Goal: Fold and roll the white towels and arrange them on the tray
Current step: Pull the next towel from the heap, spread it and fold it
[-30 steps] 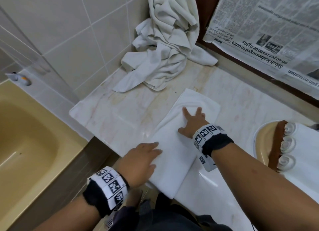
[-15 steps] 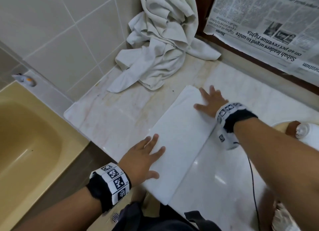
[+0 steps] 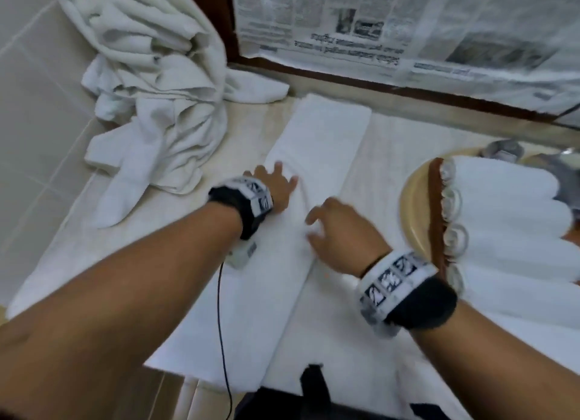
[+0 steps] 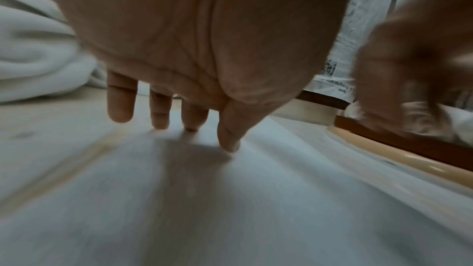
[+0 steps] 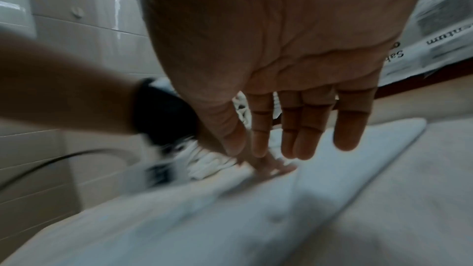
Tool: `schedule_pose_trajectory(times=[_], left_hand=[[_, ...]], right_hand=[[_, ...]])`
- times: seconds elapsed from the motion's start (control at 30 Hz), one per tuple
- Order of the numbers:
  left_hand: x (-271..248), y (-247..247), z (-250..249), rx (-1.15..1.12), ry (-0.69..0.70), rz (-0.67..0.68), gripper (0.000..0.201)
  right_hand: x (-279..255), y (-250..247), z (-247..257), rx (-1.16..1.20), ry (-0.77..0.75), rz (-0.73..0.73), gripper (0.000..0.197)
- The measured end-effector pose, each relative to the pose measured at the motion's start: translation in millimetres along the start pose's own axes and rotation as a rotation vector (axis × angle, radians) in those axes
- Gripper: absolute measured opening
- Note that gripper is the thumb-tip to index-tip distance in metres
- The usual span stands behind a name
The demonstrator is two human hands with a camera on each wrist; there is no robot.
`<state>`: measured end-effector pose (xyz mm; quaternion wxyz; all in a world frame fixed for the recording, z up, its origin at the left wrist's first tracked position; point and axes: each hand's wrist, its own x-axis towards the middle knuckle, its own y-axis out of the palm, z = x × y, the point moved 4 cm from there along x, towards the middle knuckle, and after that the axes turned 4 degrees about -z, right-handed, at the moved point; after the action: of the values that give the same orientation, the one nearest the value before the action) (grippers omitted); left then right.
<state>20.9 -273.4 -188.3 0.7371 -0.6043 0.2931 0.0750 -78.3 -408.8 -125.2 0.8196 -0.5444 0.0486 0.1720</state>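
Observation:
A white towel [image 3: 326, 130] lies folded into a long strip on the marble counter [image 3: 386, 156], running away from me. My left hand [image 3: 276, 184] rests flat on its left side with straight fingers [image 4: 120, 106] touching the cloth [image 4: 256, 199]. Just right of it my right hand [image 3: 329, 228] hovers flat and low over the towel [image 5: 358, 149] with straight fingers [image 5: 348, 128]. The two hands are close together near the strip's middle. At the right, several rolled white towels [image 3: 502, 225] lie side by side on a brown tray [image 3: 436, 212].
A heap of loose white towels [image 3: 150, 90] fills the back left corner against the tiled wall. Newspaper [image 3: 408, 27] covers the window behind. The tray sits over a beige basin rim [image 3: 411, 200]. A black cable [image 3: 222, 325] hangs from my left wrist.
My right hand drew back from the towel's far end and my left hand slid forward, so both now meet at the middle. The view swung right, showing more of the tray.

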Motion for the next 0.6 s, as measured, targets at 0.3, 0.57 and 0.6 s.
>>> schedule_pose_trajectory(times=[0.3,0.57,0.6], left_hand=[[3,-36,2,-0.315,0.083,-0.187,0.041],[-184,95,19,-0.496,0.332,-0.402,0.032],[-198,110,17,-0.443,0.334,-0.390,0.031]], right_hand=[[-20,63,-18,-0.306,0.029,0.177,0.061],[49,26,-52,-0.462,0.284,0.162,0.057],[58,21,-54,-0.462,0.313,0.156,0.054]])
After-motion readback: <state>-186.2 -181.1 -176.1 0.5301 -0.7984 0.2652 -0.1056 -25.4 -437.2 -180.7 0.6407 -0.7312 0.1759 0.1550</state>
